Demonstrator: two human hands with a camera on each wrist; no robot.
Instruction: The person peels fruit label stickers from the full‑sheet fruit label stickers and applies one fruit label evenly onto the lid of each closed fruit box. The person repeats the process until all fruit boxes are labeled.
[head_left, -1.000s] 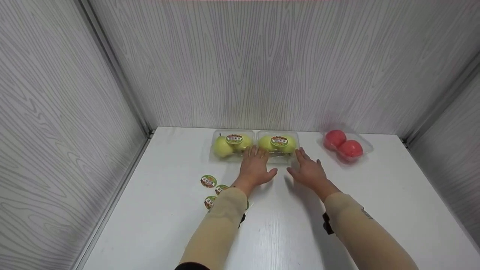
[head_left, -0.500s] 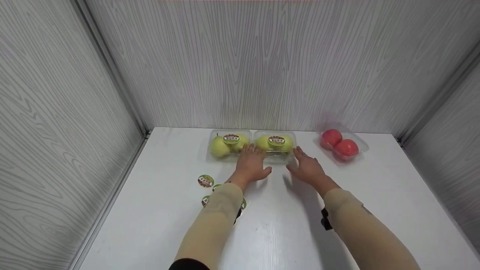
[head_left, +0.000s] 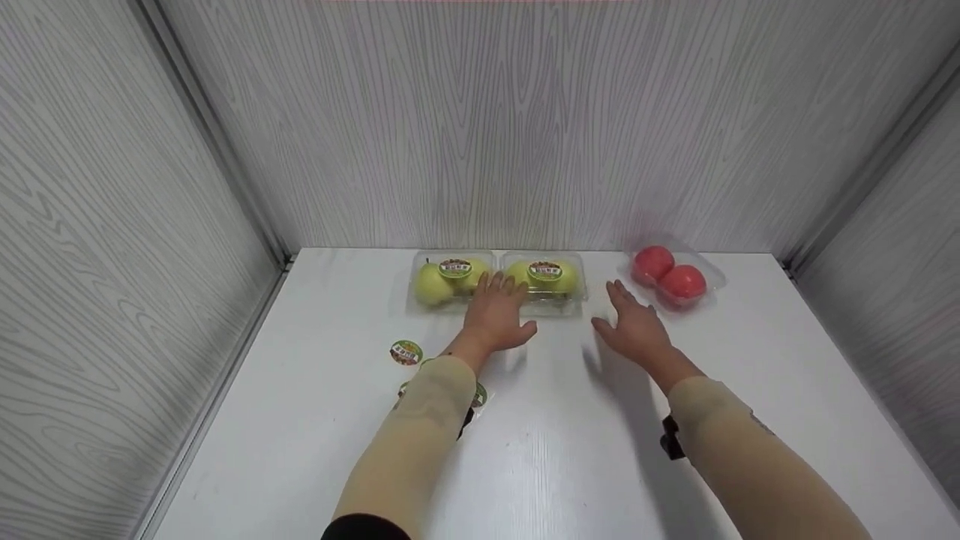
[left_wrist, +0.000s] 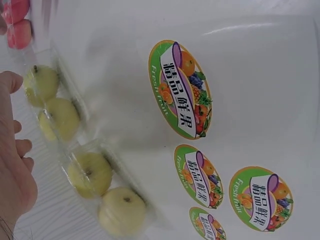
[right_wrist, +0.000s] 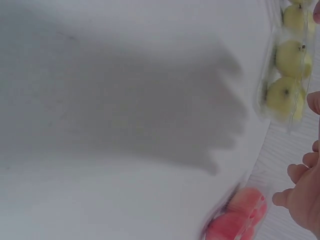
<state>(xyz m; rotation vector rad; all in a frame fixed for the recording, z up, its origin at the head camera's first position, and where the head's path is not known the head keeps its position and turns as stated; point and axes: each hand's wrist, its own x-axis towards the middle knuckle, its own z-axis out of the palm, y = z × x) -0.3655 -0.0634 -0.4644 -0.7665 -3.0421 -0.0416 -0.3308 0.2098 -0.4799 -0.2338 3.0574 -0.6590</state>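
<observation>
A white table (head_left: pixel 540 457) carries, along its far edge, the left pear box (head_left: pixel 459 301), the right pear box (head_left: pixel 562 306) beside it, and the red fruit box (head_left: pixel 709 274) farther right. The left hand (head_left: pixel 493 319) is spread near where the pear boxes meet (touching or not, I cannot tell). The right hand (head_left: pixel 637 330), also spread, hovers between pears (head_left: pixel 433 286) and red fruit (head_left: pixel 683 283). Loose labels (head_left: pixel 406 352) lie nearer, to the left.
</observation>
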